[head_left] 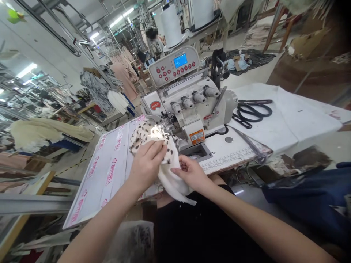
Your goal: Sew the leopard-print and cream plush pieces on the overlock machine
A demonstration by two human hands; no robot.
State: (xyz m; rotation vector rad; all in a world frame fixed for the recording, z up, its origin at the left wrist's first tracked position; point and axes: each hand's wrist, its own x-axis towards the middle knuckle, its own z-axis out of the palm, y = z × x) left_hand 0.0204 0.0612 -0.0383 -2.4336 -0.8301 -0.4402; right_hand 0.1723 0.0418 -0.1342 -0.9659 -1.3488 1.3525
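A piece of white fabric with dark spots (141,132) lies at the needle area of the sewing machine (189,106), lit by its lamp. Its plain white side hangs over the table's front edge toward my lap. My left hand (149,160) pinches the spotted fabric just in front of the presser foot, fingers bent together. Lower and to the right, my right hand (192,173) grips the fabric's white edge between thumb and curled fingers. The presser foot is partly hidden by the cloth and glare.
Black-handled scissors (253,111) rest on the white surface right of the machine. A control panel (175,65) with a blue display tops the machine, and large thread cones (171,25) stand behind. Garment piles (49,135) fill the left side. A person (150,36) is in the background.
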